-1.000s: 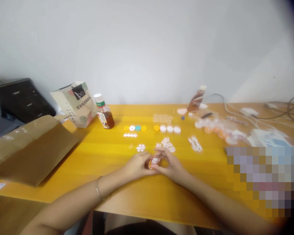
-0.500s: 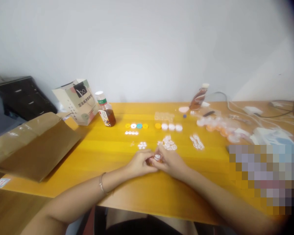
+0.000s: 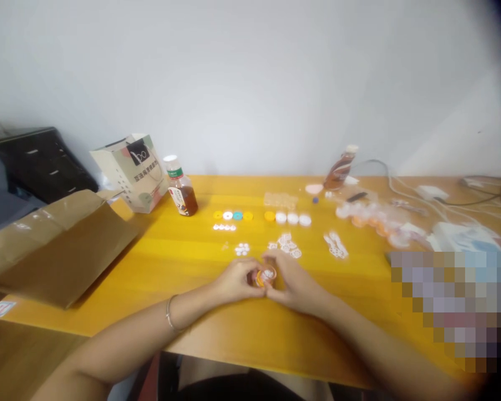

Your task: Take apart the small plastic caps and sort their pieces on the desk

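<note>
Between my two hands, near the table's middle, is a small round container (image 3: pixel 268 274) with an orange rim and white bits showing in it. My left hand (image 3: pixel 239 280) wraps its left side with bent fingers and thumb. My right hand (image 3: pixel 294 283) curves around the right side, thumb low and fingers at the top edge. Just beyond lie a cluster of small white discs (image 3: pixel 242 249) and a pile of white cut-out shapes (image 3: pixel 289 245). Further back stand a row of yellow, white and teal round caps (image 3: pixel 237 215) and a second row of orange and white caps (image 3: pixel 292 218).
An open cardboard box (image 3: pixel 62 256) and a paper bag (image 3: pixel 140 178) are at left, beside a bottle of brown drink (image 3: pixel 182 195). Another bottle (image 3: pixel 340 168) leans at back right, near cables (image 3: pixel 401 181) and plastic-wrapped items (image 3: pixel 367 217). More white cut-outs (image 3: pixel 335 245) lie right of centre.
My right hand's fingers and thumb have spread further apart around the container. More of its orange rim and round face now shows.
</note>
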Demonstrator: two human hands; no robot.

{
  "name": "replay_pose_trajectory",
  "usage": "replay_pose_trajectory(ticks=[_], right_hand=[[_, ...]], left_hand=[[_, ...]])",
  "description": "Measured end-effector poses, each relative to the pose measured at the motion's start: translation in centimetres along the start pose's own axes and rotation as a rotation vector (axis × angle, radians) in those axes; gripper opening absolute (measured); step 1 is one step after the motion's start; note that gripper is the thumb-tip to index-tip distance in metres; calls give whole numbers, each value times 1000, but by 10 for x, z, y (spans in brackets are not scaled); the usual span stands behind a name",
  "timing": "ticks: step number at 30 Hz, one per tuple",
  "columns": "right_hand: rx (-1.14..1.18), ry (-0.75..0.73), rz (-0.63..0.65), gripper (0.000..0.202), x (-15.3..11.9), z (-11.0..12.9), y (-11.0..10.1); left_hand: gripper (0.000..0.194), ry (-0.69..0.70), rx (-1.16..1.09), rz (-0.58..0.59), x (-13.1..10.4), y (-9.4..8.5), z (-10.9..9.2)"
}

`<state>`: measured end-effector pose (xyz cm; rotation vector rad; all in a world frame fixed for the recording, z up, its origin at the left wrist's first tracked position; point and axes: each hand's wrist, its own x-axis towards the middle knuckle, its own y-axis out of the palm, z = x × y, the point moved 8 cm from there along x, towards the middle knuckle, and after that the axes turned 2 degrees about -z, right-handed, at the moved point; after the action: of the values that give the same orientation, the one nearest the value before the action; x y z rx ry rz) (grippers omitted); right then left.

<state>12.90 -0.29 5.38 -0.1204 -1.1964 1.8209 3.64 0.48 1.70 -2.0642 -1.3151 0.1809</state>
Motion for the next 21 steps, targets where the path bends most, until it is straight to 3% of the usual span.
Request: replay_pose_trajectory(ticks=[7,18,21], right_hand=[[40,-47,-34,54,-5,1,-5],[51,-43,1,43,-6,8,-9],[55,-33,-9,49,-5,7,-10]], left_hand=[[26,0,-12,12,-1,-1,-5],[23,18,22,34,-2,1,-10],[24,23,21,42,-2,2,-9]])
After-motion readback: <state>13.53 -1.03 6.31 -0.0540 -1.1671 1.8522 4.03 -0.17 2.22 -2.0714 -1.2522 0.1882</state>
